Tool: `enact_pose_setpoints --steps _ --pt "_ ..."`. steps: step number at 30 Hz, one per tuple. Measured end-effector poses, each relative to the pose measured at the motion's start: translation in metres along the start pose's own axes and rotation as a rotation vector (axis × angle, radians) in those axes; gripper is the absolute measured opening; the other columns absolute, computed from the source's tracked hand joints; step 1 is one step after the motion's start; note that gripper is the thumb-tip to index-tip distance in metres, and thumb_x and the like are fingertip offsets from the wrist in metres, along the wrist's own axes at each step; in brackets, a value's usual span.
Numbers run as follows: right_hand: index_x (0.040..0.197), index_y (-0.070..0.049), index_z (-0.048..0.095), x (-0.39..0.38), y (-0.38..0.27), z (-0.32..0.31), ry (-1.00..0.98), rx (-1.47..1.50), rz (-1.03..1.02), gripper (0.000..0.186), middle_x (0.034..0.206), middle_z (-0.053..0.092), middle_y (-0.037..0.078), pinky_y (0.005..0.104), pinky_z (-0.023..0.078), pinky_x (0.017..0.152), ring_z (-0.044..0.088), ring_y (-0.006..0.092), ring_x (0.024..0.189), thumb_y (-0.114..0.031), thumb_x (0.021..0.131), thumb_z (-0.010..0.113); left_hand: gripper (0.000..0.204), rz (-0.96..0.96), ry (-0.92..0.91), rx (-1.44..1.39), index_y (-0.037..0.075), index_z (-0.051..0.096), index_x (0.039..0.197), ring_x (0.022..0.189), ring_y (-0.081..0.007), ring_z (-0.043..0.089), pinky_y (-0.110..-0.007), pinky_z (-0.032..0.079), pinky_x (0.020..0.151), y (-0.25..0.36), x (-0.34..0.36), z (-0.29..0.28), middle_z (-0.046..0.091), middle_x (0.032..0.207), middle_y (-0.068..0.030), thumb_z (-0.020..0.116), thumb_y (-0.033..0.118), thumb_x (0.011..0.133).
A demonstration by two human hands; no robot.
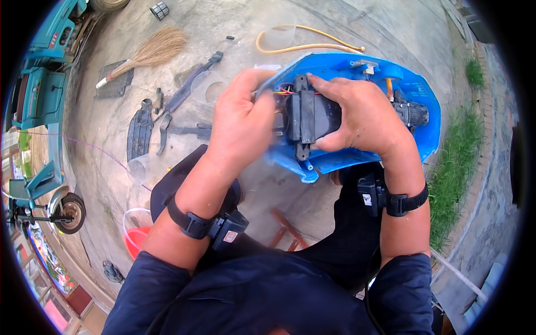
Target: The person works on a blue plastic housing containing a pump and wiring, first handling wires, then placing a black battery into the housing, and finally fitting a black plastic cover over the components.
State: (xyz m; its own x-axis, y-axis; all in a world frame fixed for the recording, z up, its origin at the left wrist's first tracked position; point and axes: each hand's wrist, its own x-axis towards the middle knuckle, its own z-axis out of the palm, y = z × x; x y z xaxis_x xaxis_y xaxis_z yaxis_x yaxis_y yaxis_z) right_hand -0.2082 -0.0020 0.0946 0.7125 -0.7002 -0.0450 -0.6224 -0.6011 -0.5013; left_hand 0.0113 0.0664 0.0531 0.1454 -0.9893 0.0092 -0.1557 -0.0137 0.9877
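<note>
A blue plastic housing lies open in front of me. A black box like a battery sits in it, crossed by a black bracket with a screw tab at each end. My right hand is closed round the box, thumb and fingers on opposite edges. At the housing's left edge my left hand is curled shut and partly blurred; what its fingers hold is hidden. Thin coloured wires run beside the bracket. A black motor or pump sits at the housing's right end.
A yellow hose lies beyond the housing. To the left are a straw broom, black straps, a dark ribbed pad and a clear plastic disc. A red bucket stands at lower left. Grass edges the right side.
</note>
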Motion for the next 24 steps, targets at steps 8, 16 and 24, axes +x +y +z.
enact_pose_setpoints --steps 8,16,24 --pt "0.148 -0.001 0.057 -0.002 -0.008 -0.002 -0.086 -0.07 0.045 0.097 0.112 0.071 0.023 0.0443 0.056 0.092 0.069 0.0413 0.102 -0.027 0.059 0.087 0.022 0.003 0.014 -0.003 0.001 0.071 0.113 0.087 -0.0184 0.069 -0.034 0.056 0.08 -0.006 -0.001 0.0 0.068 0.1 -0.012 0.057 0.004 0.096" --pt "0.153 -0.003 0.052 -0.004 -0.011 -0.001 -0.112 -0.08 0.064 0.102 0.119 0.069 0.022 0.0451 0.056 0.094 0.068 0.041 0.108 -0.027 0.06 0.086 0.021 0.056 0.024 0.06 0.003 0.072 0.111 0.087 -0.0222 0.069 -0.036 0.055 0.08 -0.011 -0.003 -0.002 0.068 0.101 -0.0136 0.058 0.004 0.095" --pt "0.156 -0.004 0.048 -0.002 -0.011 0.001 -0.105 -0.11 0.03 0.112 0.121 0.069 0.022 0.0463 0.055 0.095 0.068 0.0418 0.11 -0.035 0.057 0.089 0.023 -0.018 0.034 0.018 0.002 0.071 0.112 0.095 -0.027 0.069 -0.038 0.055 0.086 -0.009 -0.005 0.001 0.068 0.103 -0.0158 0.058 0.003 0.094"
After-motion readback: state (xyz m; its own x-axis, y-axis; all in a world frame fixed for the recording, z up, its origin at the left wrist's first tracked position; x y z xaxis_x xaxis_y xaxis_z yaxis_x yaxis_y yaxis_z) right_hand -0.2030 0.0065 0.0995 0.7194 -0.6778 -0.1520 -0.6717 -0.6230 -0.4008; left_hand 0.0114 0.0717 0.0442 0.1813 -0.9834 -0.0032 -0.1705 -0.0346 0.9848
